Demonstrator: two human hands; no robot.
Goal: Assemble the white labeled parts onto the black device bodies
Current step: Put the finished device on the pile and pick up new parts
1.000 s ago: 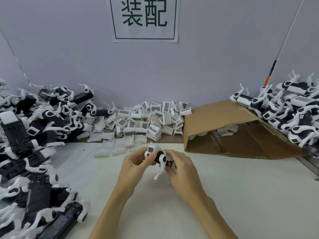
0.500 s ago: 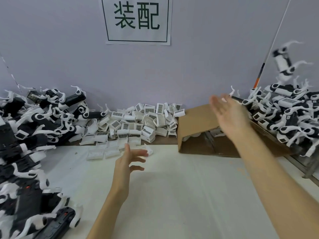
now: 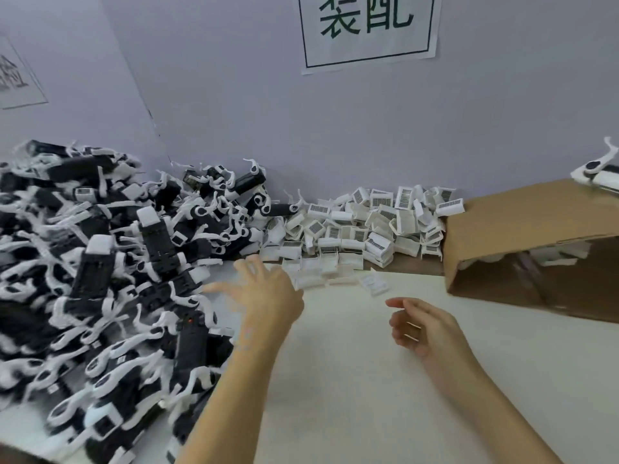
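Head view: left hand (image 3: 268,296) spreads blurred, released fingers (image 3: 249,267), holding nothing, just beside the heap of black device bodies (image 3: 110,283). Right hand (image 3: 425,329), fingers loosely curled and empty, hangs over the pale surface (image 3: 351,396). White labeled parts (image 3: 368,229) lie piled by the wall, beside a cardboard box (image 3: 536,236).

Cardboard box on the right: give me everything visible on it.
The cardboard box is plain brown, corrugated by the look of it, lying on its side at the right of the white table, against the back wall. Its open mouth faces the person, and white parts show inside in shadow. The small labeled white parts are piled against its left side, and an assembled black-and-white device rests on its top face. Neither hand touches it. Its right end is cut off by the frame.
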